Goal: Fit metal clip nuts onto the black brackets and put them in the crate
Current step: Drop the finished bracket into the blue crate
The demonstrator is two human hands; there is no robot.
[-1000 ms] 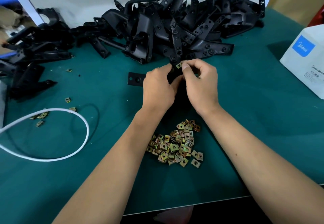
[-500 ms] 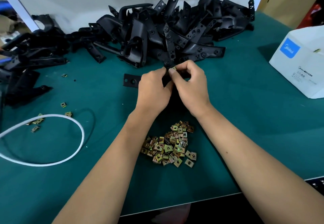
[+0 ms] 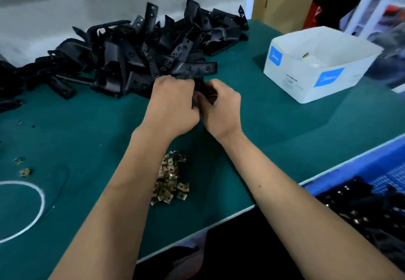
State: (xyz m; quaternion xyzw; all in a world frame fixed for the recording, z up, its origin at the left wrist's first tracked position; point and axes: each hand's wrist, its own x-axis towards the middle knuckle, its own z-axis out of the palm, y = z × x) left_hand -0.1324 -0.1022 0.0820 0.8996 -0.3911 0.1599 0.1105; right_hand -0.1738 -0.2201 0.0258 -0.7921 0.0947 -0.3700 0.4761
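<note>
Two bare forearms reach forward over the green-covered worktop [image 3: 285,126], and nearest the body, just behind the wrists, lies a loose heap of small brass-coloured metal clip nuts [image 3: 169,178], kept close, I judge, so either hand can draw one back without stretching. To the right of and below the right hand, off the worktop's edge, the blue plastic crate [image 3: 355,170] already holds dark brackets with brass glints, set low, it seems, so finished parts can be dropped in. Further on, the left hand [image 3: 173,104] and the right hand [image 3: 221,106] meet, both with fingers curled round one black metal bracket [image 3: 203,87] held between them just above the worktop; whether a clip nut sits on it cannot be told, since the fingers hide that end. The two-handed grip probably steadies the bracket while a nut is pushed home. Just beyond the hands sprawls the big pile of black brackets [image 3: 140,54], and beyond the right hand stands an open white cardboard box with blue labels [image 3: 306,78].
</note>
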